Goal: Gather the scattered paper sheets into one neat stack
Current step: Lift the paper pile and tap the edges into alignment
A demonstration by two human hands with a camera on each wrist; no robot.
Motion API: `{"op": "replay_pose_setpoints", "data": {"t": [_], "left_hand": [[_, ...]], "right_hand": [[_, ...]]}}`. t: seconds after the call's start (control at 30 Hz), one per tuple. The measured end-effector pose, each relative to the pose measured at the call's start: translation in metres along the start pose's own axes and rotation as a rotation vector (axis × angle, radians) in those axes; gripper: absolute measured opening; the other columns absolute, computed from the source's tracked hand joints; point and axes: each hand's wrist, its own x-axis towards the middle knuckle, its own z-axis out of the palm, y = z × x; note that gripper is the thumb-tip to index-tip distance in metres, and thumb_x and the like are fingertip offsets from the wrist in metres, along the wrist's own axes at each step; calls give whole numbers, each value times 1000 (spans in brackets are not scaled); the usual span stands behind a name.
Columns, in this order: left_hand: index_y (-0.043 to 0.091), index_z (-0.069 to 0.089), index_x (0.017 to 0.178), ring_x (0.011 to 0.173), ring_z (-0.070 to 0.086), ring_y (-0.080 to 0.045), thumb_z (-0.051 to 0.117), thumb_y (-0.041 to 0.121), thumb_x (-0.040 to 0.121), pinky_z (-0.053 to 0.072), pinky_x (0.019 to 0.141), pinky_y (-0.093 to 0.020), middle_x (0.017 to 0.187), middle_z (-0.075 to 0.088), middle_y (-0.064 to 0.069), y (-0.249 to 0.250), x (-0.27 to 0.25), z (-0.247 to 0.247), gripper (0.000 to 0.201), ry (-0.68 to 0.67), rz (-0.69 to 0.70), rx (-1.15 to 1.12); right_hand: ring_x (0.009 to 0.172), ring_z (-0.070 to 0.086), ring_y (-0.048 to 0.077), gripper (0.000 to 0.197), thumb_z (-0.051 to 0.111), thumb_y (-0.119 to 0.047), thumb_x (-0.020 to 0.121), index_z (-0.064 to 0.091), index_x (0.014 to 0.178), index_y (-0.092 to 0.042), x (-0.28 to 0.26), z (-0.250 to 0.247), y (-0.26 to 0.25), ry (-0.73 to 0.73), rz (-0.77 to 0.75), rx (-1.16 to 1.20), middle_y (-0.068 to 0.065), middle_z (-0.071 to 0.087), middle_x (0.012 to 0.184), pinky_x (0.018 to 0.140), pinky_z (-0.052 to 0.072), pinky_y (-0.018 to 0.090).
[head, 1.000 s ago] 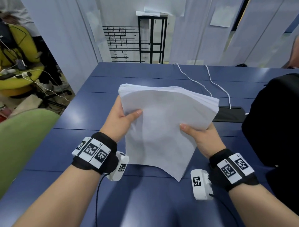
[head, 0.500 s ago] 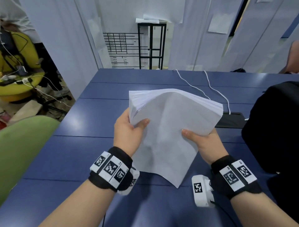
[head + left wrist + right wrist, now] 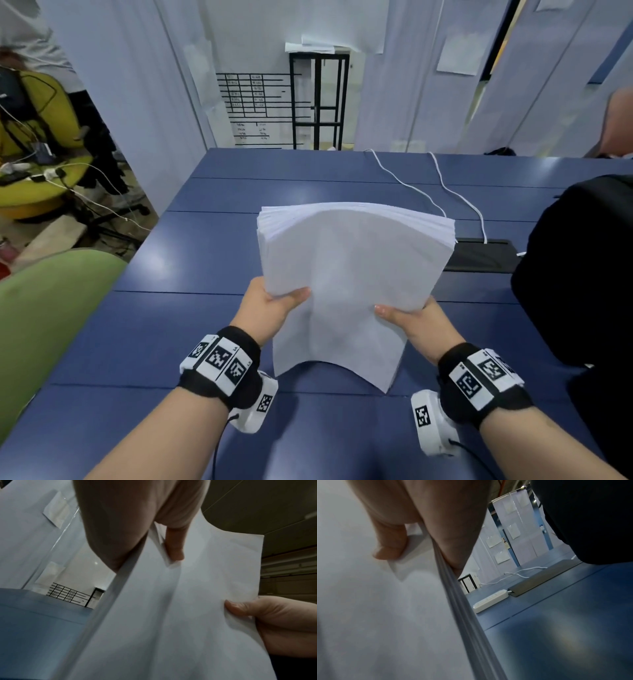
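- We are holding the paper stack [image 3: 352,284] upright over the blue table [image 3: 164,335], in the centre of the head frame, its lower edge standing on or just above the tabletop; we cannot tell whether it is touching.
- Our left hand [image 3: 270,308] is gripping the stack's left edge, thumb curled onto the near face and fingers hidden behind the sheets.
- Our right hand [image 3: 416,323] is pinching the right edge the same way, thumb lying on the front sheet, fingers wrapped behind.
- In the left wrist view a small dog-eared corner [image 3: 169,559] is showing under the thumb, and the right wrist view is showing a similar folded corner [image 3: 406,566].
- The stack's long axis is running up and away from us, its top edges fanning slightly toward the upper middle of the frame; both hands are sitting low on the sides, equally near.
- We are judging the sheets gathered and the squaring step in hand: the next move is likely tapping the lower edge straight down on the table.
- A white cable [image 3: 407,185] and a black bag [image 3: 582,274] are lying at the right of the frame.
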Motion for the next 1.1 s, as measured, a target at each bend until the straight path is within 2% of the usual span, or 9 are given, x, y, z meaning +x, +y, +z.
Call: {"op": "replay_pose_setpoints", "data": {"t": [0.13, 0.27, 0.4, 0.5, 0.6, 0.7, 0.8, 0.93, 1.1], "left_hand": [[31, 74, 83, 88, 70, -4, 79, 5, 76, 53, 83, -27, 90, 76, 13, -3, -5, 1, 28, 0, 30, -3], [42, 74, 88, 97, 70, -12, 86, 28, 51, 55, 85, -29, 98, 76, 6, -8, -7, -6, 42, -94, -1, -29], [29, 70, 101, 100, 69, -12, 86, 27, 47, 55, 86, -28, 102, 75, 5, -2, -1, -5, 57, -151, -15, -74], [21, 66, 109, 103, 68, -16, 87, 25, 47, 54, 87, -31, 105, 74, 1, -4, 4, -5, 65, -145, -14, -77], [13, 68, 109, 103, 68, -23, 87, 22, 49, 55, 81, -31, 107, 74, -7, -6, 7, -7, 64, -155, -42, -112], [10, 69, 109, 101, 69, -23, 86, 15, 53, 55, 77, -26, 106, 74, -7, -6, 7, -7, 59, -140, -26, -112], [8, 67, 110, 100, 69, -21, 86, 15, 55, 54, 76, -22, 107, 73, -8, -3, 5, -6, 59, -120, 5, -103], [14, 68, 104, 98, 69, -17, 89, 23, 47, 55, 84, -31, 104, 72, -7, -2, 8, -3, 61, -112, -2, -47], [15, 69, 106, 101, 69, -17, 88, 27, 46, 55, 84, -29, 105, 74, -3, -4, 9, 1, 64, -91, 16, -77]], "right_hand": [[81, 71, 6, 28, 74, 7, 75, 70, 87, -18, -4, -1, -6, 30, -21, 38, -7, 76, 84, 69, 52, 13], [90, 71, 11, 41, 79, 2, 70, 65, 108, -5, -7, -7, -6, 90, -44, 109, 5, 75, 99, 71, 52, 15], [94, 65, -5, 42, 74, -11, 78, 52, 113, -12, -20, 3, -7, 203, -145, 205, 0, 67, 106, 75, 48, 9], [113, 59, 1, 73, 84, -35, 66, 47, 127, -20, -29, 9, -3, 143, -153, 201, -8, 64, 121, 86, 48, 12], [112, 60, 4, 61, 84, -25, 69, 51, 120, -21, -28, 7, -5, 144, -161, 240, -3, 64, 121, 84, 48, 11], [114, 60, 8, 87, 90, -44, 49, 54, 123, -17, -28, 7, -8, 220, -191, 264, -6, 68, 117, 91, 50, 16], [120, 57, 20, 69, 88, -19, 58, 56, 119, -14, -28, 4, -12, 196, -205, 341, -5, 69, 113, 94, 50, 22], [116, 60, 20, 82, 93, -48, 36, 60, 104, -16, -28, 6, -16, 181, -191, 328, -6, 71, 104, 100, 47, 28], [119, 58, 19, 48, 72, -5, 76, 55, 120, -14, -18, 5, -16, 137, -230, 353, 2, 67, 117, 91, 50, 17]]}}
